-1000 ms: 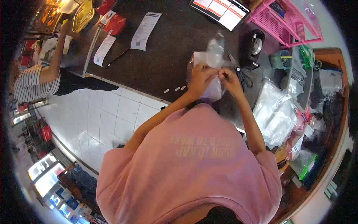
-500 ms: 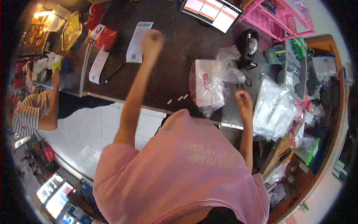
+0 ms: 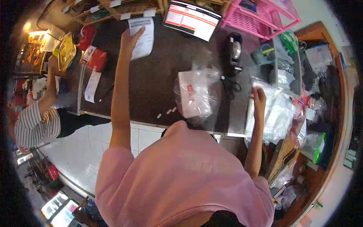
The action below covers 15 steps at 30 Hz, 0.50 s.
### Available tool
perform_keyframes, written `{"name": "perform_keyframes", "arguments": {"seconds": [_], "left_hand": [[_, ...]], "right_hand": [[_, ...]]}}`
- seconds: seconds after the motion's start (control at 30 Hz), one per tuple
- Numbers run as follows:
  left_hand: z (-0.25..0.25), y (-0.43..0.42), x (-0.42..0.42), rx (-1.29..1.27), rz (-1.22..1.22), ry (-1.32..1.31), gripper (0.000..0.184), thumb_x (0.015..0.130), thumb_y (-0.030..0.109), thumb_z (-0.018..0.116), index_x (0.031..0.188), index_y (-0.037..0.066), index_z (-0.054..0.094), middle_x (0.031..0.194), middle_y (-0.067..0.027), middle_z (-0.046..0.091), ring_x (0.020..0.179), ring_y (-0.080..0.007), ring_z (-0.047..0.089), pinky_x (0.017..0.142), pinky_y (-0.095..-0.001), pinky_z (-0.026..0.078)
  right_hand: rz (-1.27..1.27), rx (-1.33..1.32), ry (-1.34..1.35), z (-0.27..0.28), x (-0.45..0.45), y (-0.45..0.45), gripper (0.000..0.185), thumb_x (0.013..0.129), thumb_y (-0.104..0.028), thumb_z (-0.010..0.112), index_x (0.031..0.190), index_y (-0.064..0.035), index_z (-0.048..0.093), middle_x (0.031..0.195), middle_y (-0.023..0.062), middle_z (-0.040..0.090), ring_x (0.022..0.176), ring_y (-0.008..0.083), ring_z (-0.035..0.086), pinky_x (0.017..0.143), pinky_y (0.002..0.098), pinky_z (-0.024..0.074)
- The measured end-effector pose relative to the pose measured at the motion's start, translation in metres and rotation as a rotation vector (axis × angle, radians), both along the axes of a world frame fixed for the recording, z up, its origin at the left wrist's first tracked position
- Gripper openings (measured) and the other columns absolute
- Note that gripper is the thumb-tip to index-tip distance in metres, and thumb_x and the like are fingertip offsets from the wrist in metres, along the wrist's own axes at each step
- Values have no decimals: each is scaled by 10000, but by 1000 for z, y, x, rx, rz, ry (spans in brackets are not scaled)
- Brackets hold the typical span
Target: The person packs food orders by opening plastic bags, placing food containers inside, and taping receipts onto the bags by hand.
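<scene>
My left hand holds a printed paper slip at its left edge, thumb on top, over the far part of the dark table. The slip is slightly bent. On the right, my right hand is over the edge of a stack of clear plastic bags, fingers curled together; I cannot tell whether they touch it. Between my hands lies a white box with a red label, partly covered by a crumpled clear plastic bag.
A tape dispenser, a lit screen and a pink basket stand at the back right. On the left are a red packet and another slip. A person in a striped shirt reaches toward a tray.
My left hand has taken hold of the slip, which is now turned and bent. My right hand has moved right, from beside the box to over the plastic bags. The view has shifted.
</scene>
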<state>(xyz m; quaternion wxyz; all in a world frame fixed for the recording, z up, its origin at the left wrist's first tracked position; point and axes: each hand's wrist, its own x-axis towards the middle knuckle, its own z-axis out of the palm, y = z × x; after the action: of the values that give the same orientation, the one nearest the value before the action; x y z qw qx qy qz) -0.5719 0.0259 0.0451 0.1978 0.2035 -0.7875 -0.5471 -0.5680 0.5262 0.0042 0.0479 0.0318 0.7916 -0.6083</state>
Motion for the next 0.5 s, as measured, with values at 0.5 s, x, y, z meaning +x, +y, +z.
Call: {"name": "perform_keyframes", "arguments": {"seconds": [0.5], "left_hand": [[-125,357,37,813,-450,-28,314,859,262,528,1056,19,498,940,-38,565,813,-101,523,720,-257,432]], "right_hand": [[168,-168,14,2,-34,-24,319,807,-321,578,714,-29,668,657,73,621,604,89,527,570,260,395]]}}
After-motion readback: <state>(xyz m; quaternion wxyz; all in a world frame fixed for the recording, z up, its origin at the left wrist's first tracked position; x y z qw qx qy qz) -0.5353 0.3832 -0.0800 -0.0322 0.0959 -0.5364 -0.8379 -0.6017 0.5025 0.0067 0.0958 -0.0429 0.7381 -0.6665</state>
